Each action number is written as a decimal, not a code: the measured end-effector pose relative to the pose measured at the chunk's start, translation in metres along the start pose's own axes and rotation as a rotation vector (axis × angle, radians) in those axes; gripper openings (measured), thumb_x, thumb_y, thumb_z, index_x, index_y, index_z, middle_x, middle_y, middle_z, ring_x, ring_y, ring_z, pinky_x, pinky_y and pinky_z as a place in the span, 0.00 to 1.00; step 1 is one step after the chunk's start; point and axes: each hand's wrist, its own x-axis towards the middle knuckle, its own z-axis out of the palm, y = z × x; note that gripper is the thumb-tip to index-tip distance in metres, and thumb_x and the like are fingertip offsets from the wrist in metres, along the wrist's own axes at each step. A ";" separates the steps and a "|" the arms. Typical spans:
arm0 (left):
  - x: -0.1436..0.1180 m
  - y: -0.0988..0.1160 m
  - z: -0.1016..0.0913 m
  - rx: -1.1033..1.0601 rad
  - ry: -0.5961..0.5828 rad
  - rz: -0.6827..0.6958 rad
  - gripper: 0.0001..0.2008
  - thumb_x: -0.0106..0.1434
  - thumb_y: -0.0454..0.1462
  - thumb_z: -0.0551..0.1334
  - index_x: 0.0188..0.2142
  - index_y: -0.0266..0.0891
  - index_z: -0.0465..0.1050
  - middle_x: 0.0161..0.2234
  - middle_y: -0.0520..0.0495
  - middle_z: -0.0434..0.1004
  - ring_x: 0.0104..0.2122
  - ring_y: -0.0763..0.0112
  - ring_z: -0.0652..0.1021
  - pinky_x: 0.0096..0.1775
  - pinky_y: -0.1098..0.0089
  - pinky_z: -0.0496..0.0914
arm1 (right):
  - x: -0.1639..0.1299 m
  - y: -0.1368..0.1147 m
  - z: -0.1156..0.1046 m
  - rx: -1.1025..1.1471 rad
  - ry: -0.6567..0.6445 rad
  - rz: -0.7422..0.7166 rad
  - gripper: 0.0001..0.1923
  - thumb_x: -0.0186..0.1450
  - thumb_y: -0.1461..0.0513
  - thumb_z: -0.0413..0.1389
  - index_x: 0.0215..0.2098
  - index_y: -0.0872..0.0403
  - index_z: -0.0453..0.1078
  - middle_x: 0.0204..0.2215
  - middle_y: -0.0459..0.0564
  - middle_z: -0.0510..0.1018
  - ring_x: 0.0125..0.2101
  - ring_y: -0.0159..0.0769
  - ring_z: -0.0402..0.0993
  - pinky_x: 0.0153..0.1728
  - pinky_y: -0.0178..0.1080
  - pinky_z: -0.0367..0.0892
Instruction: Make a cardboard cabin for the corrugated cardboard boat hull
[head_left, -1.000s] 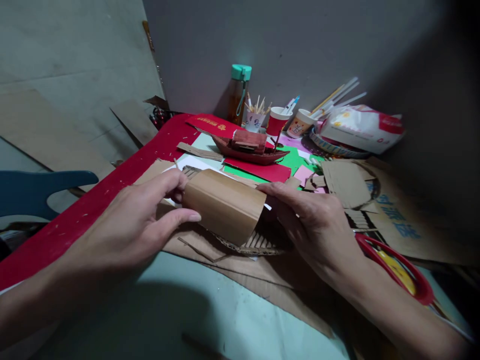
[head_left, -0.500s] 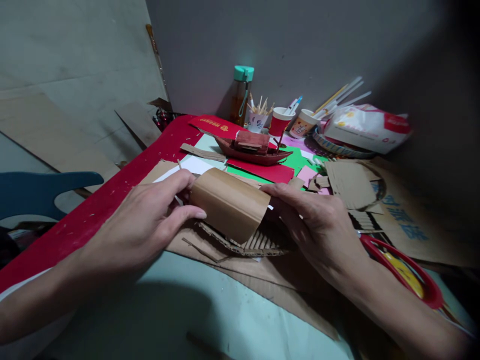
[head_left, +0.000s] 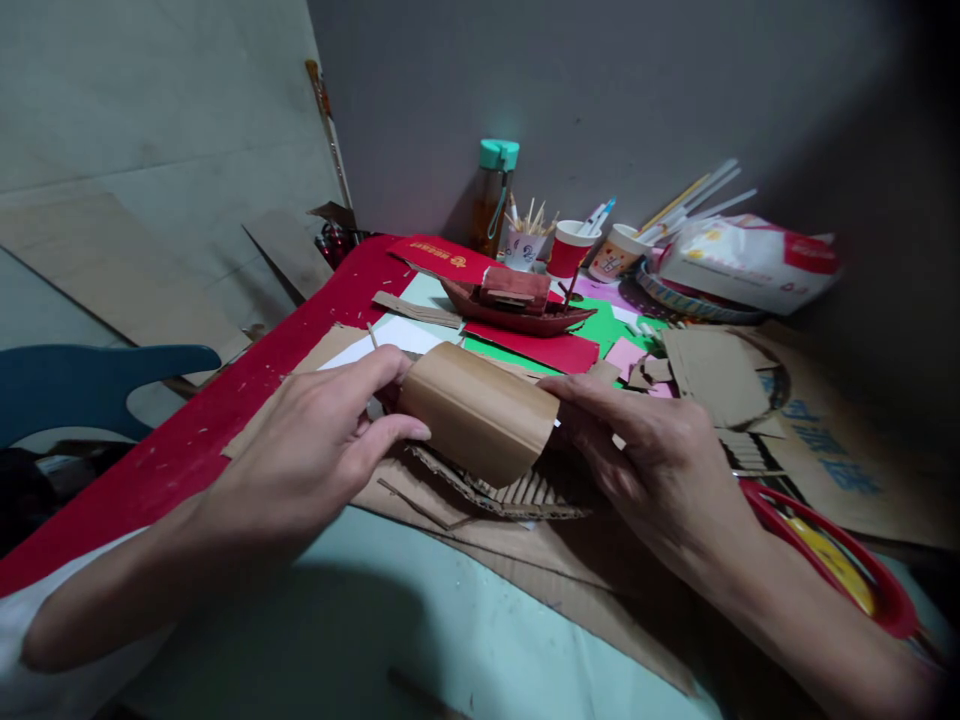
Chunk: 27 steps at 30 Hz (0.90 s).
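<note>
A curved piece of brown cardboard [head_left: 480, 412] arches over a small cardboard boat hull [head_left: 517, 495] with a ribbed deck. My left hand [head_left: 337, 430] pinches its left end, thumb on the outer face and fingers behind. At the right end, my right hand [head_left: 645, 440] grips the edge, its lower fingers partly hidden in shadow beside the hull. Underneath lie flat cardboard sheets [head_left: 600, 610]. Behind the curved piece stands a finished-looking red-brown model boat [head_left: 517, 300] with a rounded cabin roof.
Red-handled scissors [head_left: 832, 560] lie by my right forearm. Along the wall stand a teal-capped bottle [head_left: 495, 190], a cup of toothpicks [head_left: 523, 248], a red cup [head_left: 571, 248] and a tissue pack [head_left: 750, 262]. A blue chair back [head_left: 90, 385] is at the left.
The whole view has shifted slightly, so things appear a little farther right and lower. Both hands keep their hold on the curved cardboard, which stays over the hull.
</note>
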 end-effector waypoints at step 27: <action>0.001 -0.001 -0.005 0.093 -0.106 0.244 0.33 0.70 0.41 0.57 0.70 0.62 0.48 0.58 0.52 0.74 0.50 0.56 0.77 0.48 0.63 0.72 | -0.003 -0.003 0.002 -0.069 -0.047 0.024 0.12 0.70 0.68 0.51 0.37 0.54 0.77 0.28 0.51 0.84 0.25 0.40 0.79 0.27 0.38 0.66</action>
